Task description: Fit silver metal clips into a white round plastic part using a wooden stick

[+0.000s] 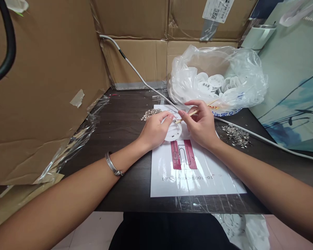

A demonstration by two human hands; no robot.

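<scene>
My left hand [155, 129] is closed on the edge of a thin white round disc [175, 132] with small dark marks on it. Between the thumb and fingers of my right hand [202, 125] is a slim wooden stick [194, 112], its tip at the disc's face near my left thumb. A small dark piece seems to sit by that tip, too small to name. Both hands are above a printed white sheet [198, 185] with a pink-red picture. Beside my left hand lies a heap of small shiny metal pieces [149, 114]; another heap [236, 135] lies right of my right hand.
A clear plastic bag [253, 88] of white discs stands behind my hands. A white cable [138, 74] crosses the dark table [114, 121]. Cardboard walls [54, 69] enclose the left and back. At the right are a pale patterned panel [284, 97] and a white mug [258, 37].
</scene>
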